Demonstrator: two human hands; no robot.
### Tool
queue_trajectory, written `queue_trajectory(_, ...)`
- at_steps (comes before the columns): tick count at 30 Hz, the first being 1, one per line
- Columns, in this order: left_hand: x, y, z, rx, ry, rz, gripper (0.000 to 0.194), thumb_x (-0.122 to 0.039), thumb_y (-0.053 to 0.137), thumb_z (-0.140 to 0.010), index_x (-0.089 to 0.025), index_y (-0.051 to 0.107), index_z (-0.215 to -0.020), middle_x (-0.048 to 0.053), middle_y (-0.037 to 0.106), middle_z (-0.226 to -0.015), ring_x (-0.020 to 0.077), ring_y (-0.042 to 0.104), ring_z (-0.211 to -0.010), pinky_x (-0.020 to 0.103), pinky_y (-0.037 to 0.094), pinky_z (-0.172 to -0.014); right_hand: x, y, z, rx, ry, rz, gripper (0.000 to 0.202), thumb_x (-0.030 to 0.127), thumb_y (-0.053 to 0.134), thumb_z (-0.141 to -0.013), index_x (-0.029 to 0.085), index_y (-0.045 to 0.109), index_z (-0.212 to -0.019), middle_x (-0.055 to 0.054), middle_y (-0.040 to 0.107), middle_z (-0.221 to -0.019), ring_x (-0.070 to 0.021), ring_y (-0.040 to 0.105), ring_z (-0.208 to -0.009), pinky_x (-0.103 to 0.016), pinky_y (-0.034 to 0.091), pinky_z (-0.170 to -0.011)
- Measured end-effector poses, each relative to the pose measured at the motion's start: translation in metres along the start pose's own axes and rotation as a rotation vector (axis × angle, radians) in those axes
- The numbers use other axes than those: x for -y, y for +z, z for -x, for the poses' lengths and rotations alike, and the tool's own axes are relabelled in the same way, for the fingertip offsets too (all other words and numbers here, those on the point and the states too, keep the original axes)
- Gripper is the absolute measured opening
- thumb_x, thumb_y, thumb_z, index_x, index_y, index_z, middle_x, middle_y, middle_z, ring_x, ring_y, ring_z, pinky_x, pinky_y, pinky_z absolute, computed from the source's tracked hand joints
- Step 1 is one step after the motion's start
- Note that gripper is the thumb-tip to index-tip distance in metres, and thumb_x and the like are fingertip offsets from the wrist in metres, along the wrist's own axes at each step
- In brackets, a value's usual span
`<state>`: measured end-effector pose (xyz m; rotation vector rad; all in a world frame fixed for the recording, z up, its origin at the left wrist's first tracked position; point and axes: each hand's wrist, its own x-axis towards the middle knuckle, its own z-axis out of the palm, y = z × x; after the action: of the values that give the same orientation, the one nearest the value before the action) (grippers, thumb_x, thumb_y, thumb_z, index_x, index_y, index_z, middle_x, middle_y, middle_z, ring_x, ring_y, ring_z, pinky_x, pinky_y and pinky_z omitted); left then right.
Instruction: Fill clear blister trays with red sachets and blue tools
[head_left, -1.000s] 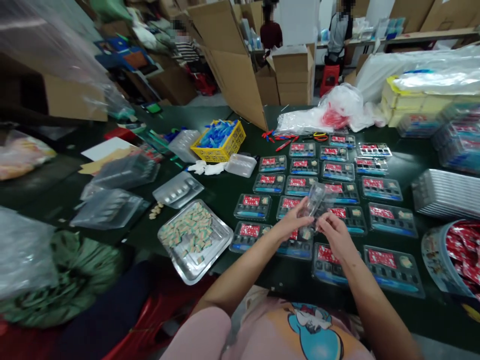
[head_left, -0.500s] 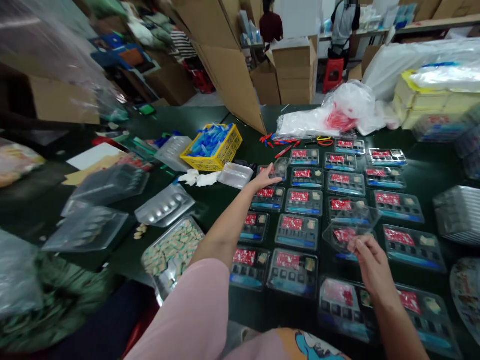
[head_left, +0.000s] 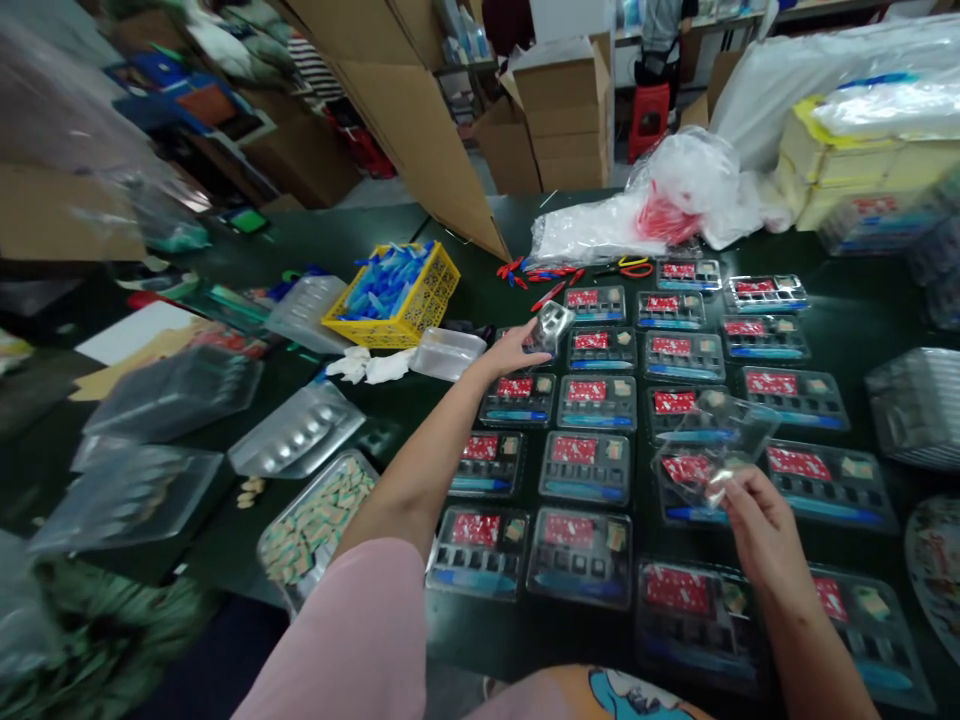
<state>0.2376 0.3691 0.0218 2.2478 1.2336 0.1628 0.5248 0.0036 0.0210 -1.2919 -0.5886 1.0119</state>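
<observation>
My right hand (head_left: 761,515) pinches the edge of a clear plastic cover (head_left: 739,425), tilted above one of the filled trays in the near right part of the layout. Stretched out to the far left tray, my left hand (head_left: 514,350) has its fingers and thumb around a small clear plastic piece (head_left: 553,325), which shines and partly hides the tray below. Rows of clear trays lie on the dark table; each shows a red patterned card (head_left: 575,450), a blue pen-like item (head_left: 581,490), dark blocks and a small pale piece.
A yellow basket (head_left: 401,330) of blue items stands back left. Nearer are a metal tray (head_left: 266,520) of pale green-edged pieces and moulded plastic shells (head_left: 300,430). Scissors (head_left: 626,268) and red items lie behind the trays. Stacked clear covers (head_left: 919,415) stand right; people are behind.
The view has shifted, so the table appears further left. The piece at my left hand is now tilted up and catches light. My right hand still holds the cover, now angled differently.
</observation>
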Motion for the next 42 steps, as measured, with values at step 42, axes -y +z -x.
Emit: queue_trajectory(42, -0.076, 0.037, -0.057, 0.230, 0.149, -0.297, 0.115, -0.048, 0.074, -0.061, -0.021, 0.016, -0.156, 0.019, 0.020, -0.160, 0.0403, 0.016, -0.147, 0.054, 0.015, -0.117, -0.010, -0.018, -0.003, -0.044, 0.017, -0.029, 0.022, 0.040, 0.067, -0.085, 0.022, 0.060, -0.073, -0.001, 0.059, -0.077, -0.0162, 0.053, -0.075, -0.029, 0.043, -0.072)
